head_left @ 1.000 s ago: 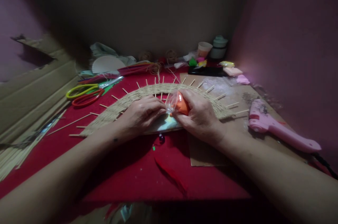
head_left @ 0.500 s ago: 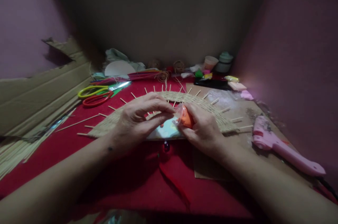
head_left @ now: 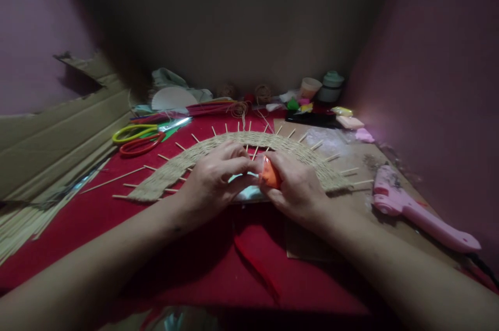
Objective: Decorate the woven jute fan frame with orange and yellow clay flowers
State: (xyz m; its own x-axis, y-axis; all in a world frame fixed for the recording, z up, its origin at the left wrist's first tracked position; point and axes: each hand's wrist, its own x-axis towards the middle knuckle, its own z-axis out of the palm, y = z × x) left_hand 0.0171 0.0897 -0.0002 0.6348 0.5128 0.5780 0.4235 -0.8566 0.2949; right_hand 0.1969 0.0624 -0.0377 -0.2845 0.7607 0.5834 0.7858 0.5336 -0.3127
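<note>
My right hand (head_left: 296,180) is closed round a small clear plastic packet of orange clay (head_left: 270,173), its front end showing between thumb and fingers. Thumb and fingertips of my left hand (head_left: 216,177) are pinched together at the packet's left edge. Under both hands lies a pale blue piece (head_left: 249,193), mostly covered. Behind them arches a woven straw-coloured band (head_left: 249,138) with thin sticks poking out along its edges; my wrists and hands hide parts of it.
Scissors with yellow and red handles (head_left: 138,138) lie left on the red cloth (head_left: 195,274). A pink glue gun (head_left: 421,216) rests right on cardboard (head_left: 312,248). Coloured lumps (head_left: 300,105), a cup (head_left: 310,88) and a lidded jar (head_left: 331,85) stand at the back. A red ribbon (head_left: 255,266) lies in front.
My left hand has moved slightly right, closer against the packet, uncovering more of the woven band on the left. The packet stays in my right hand, its clear end now less visible.
</note>
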